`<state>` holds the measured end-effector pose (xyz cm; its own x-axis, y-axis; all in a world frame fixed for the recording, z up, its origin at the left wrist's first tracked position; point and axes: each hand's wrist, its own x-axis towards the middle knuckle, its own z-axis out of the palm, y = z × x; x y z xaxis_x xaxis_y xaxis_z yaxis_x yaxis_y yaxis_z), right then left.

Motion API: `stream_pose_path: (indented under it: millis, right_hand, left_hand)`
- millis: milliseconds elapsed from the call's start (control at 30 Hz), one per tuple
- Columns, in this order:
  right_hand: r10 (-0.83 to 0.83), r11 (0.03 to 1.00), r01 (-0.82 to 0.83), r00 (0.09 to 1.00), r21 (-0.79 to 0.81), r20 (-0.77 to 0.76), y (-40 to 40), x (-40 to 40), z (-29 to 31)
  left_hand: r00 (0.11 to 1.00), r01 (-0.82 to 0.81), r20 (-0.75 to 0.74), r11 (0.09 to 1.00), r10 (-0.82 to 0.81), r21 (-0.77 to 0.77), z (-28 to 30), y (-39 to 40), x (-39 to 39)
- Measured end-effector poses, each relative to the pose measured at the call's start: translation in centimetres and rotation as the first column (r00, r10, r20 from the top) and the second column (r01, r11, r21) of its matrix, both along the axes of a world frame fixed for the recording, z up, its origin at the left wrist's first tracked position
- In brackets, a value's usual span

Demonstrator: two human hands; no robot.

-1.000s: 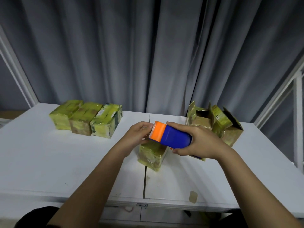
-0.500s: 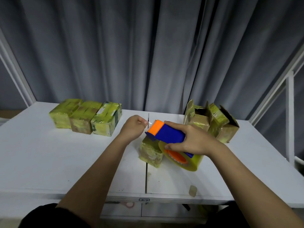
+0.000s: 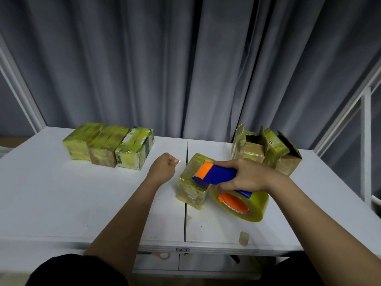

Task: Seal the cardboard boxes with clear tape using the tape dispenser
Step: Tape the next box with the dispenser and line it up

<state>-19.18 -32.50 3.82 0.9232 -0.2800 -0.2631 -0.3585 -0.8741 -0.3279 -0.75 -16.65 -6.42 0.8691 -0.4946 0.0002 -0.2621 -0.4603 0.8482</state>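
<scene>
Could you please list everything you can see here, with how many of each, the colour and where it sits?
Taped yellow-green cardboard boxes in a row: three, far left of the table, side by side.
Taped yellow-green cardboard box: one, table centre, under the dispenser's nose.
Open brown cardboard boxes with flaps up: two, far right.
Blue and orange tape dispenser: one, with a roll of clear yellowish tape, beside the centre box.
Small scrap of tape: one, near the front edge.
White table: one, seam down the middle.
Grey curtain: behind the table.
Left hand: fingers curled, pinching a tape end.
Right hand: grips the dispenser handle.
</scene>
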Motion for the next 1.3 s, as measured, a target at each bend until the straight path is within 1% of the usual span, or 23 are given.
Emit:
stream_pose_path:
  millis: [33,100,167,300,467,567,633,700,767,800,867,933,1000,1067,1100,1133,1167,1200,1233,1300]
  right_hand:
    - [0.007,1.000,-0.007,1.000,-0.002,-0.012,0.1,0.3,-0.2]
    - [0.016,1.000,-0.016,0.999,0.012,-0.028,0.1,1.1,-0.5]
    - [0.018,0.999,-0.016,0.999,0.029,-0.050,0.1,1.9,-0.5]
    - [0.027,1.000,-0.025,0.995,0.016,-0.099,0.0,3.4,-0.5]
    - [0.029,0.999,-0.027,0.992,0.023,-0.120,0.2,4.7,-0.5]
    - [0.029,0.999,-0.024,0.989,0.034,-0.142,0.3,5.1,-1.1]
    - [0.021,0.999,-0.014,0.989,0.046,-0.143,0.1,5.1,-1.3]
    - [0.014,0.998,-0.006,0.990,0.058,-0.139,0.0,5.0,-1.5]
    - [0.013,0.998,-0.004,0.991,0.064,-0.136,-0.1,4.9,-1.6]
    - [0.013,0.998,-0.004,0.991,0.062,-0.133,-0.1,4.9,-1.6]
    - [0.013,0.998,-0.005,0.991,0.061,-0.131,0.1,4.8,-1.6]
    - [0.011,0.998,-0.002,0.991,0.064,-0.130,0.2,4.8,-1.6]
    - [-0.002,0.997,0.011,0.992,0.071,-0.128,0.3,4.7,-1.5]
    - [-0.007,0.997,0.017,0.992,0.075,-0.129,0.4,4.7,-1.6]
    - [-0.006,0.997,0.015,0.992,0.071,-0.127,0.4,4.7,-1.6]
    - [-0.007,0.998,0.015,0.992,0.067,-0.124,0.5,4.7,-1.6]
    - [-0.008,0.998,0.017,0.992,0.067,-0.124,0.5,4.6,-1.6]
    - [-0.007,0.998,0.016,0.991,0.065,-0.130,0.5,4.6,-1.5]
    - [-0.003,0.998,0.012,0.990,0.064,-0.139,0.5,4.6,-1.4]
    - [0.004,0.998,0.005,0.989,0.058,-0.149,0.5,4.5,-1.3]
  left_hand:
    - [0.998,-0.004,-0.060,0.999,0.002,-0.040,-0.5,0.1,-0.1]
    - [0.993,-0.012,-0.121,0.997,0.002,-0.075,-1.2,0.2,0.0]
    - [0.990,-0.011,-0.143,0.997,0.000,-0.079,-1.7,0.3,0.3]
    - [0.976,-0.024,-0.216,0.994,0.001,-0.103,-2.8,0.3,1.2]
    - [0.975,-0.049,-0.220,0.989,0.018,-0.137,-3.5,0.9,1.7]
    - [0.953,-0.045,-0.304,0.992,0.008,-0.114,-4.4,0.8,1.5]
    - [0.917,-0.080,-0.399,0.992,0.032,-0.103,-4.8,0.4,1.2]
    - [0.853,-0.138,-0.518,0.984,0.060,-0.113,-4.7,0.2,1.0]
    - [0.739,-0.176,-0.673,0.963,-0.008,-0.205,-4.7,0.2,0.6]
    - [0.689,-0.177,-0.723,0.953,-0.059,-0.247,-4.8,0.3,0.3]
    - [0.648,-0.145,-0.752,0.949,-0.122,-0.279,-5.2,0.3,-0.1]
    - [0.618,-0.157,-0.774,0.942,-0.139,-0.295,-5.6,-0.1,-0.4]
    - [0.612,-0.130,-0.781,0.958,-0.124,-0.255,-5.8,-0.3,-0.9]
    - [0.677,-0.058,-0.733,0.988,-0.067,-0.143,-6.2,-0.4,-1.5]
    - [0.736,-0.029,-0.676,0.995,-0.040,-0.090,-6.4,-0.3,-1.7]
    - [0.822,0.015,-0.569,1.000,-0.028,-0.027,-6.6,-0.1,-1.7]
    - [0.923,0.069,-0.382,0.996,-0.040,0.062,-6.8,0.2,-1.5]
    - [0.981,0.091,-0.183,0.985,-0.064,0.145,-6.9,0.6,-1.2]
    - [0.996,0.088,-0.037,0.980,-0.083,0.177,-6.8,1.0,-1.0]
    - [0.984,0.149,0.084,0.986,-0.156,0.075,-5.8,1.7,-0.9]
